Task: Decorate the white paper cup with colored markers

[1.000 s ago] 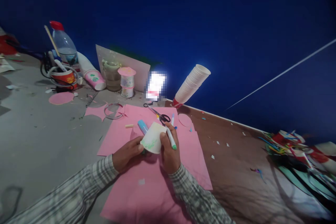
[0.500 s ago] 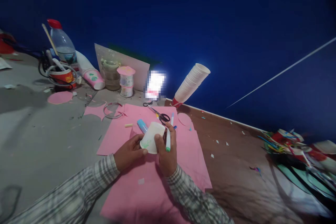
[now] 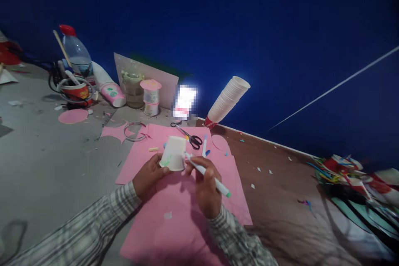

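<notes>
My left hand [image 3: 151,176] grips a white paper cup [image 3: 174,153] near its lower rim, where green marks show on the side. A white marker pen [image 3: 215,181] with a green end is held in my right hand [image 3: 207,187], its other end pointing at the cup's right side. Whether the tip touches the cup I cannot tell. Below both hands lies pink paper [image 3: 174,232]. Just beyond the cup are black-handled scissors [image 3: 190,136], a second marker [image 3: 204,145], a blue cap [image 3: 208,153] and a short pale yellow stick [image 3: 153,149].
A tall stack of paper cups [image 3: 227,102] leans at the back beside a bright phone screen [image 3: 185,100]. At the left stand a bottle [image 3: 77,56], a glass jar [image 3: 133,91], a decorated cup tower [image 3: 151,97] and a tape ring [image 3: 134,131]. Cluttered craft items [image 3: 346,183] lie at right.
My right hand has left the cup and moved right and down, turning the marker so its green end points down-right. The cup in my left hand has shifted slightly left and up.
</notes>
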Demonstrator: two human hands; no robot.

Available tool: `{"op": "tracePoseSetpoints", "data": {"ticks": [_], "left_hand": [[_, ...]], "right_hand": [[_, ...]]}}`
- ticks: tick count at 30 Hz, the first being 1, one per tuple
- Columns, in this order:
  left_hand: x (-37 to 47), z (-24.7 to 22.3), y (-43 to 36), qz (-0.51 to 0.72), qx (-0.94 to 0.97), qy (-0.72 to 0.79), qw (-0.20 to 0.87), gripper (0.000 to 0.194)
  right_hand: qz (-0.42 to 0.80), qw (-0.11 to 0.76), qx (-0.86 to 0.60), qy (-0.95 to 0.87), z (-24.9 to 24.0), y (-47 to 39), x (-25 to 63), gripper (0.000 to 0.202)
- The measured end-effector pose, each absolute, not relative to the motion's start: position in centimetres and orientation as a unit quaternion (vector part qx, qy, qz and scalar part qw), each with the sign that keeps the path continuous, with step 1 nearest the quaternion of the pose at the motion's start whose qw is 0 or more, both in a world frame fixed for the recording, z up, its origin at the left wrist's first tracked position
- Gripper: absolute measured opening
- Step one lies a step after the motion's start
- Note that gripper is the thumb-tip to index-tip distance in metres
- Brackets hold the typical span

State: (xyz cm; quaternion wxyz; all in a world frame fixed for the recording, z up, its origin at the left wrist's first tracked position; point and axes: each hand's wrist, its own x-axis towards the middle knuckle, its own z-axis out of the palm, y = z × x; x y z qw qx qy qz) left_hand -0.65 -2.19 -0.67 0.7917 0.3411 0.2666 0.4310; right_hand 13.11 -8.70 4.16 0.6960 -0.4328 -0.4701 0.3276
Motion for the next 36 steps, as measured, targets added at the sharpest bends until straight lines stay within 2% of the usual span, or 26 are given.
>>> {"op": "tracePoseSetpoints", "data": {"ticks": [5, 11, 20, 36], "left_hand": [[-0.62, -0.77, -2.02, 0.471, 0.326, 0.283, 0.77, 0.047], [-0.46, -0.57, -1.96, 0.485, 0.329, 0.307, 0.75, 0.048], [-0.49, -0.84, -1.97, 0.492, 0.342, 0.302, 0.742, 0.046], [-0.6, -1.27, -1.93, 0.492, 0.369, 0.286, 0.735, 0.053]], "right_hand": [[0.325, 0.624, -0.486, -0.519, 4.03, -9.25, 12.69, 0.023], [0.359, 0.615, -0.501, -0.492, 4.04, -9.15, 12.46, 0.016], [0.313, 0.59, -0.514, -0.539, 3.54, -9.15, 12.38, 0.018], [0.309, 0.563, -0.52, -0.562, 3.83, -9.19, 12.3, 0.018]]}}
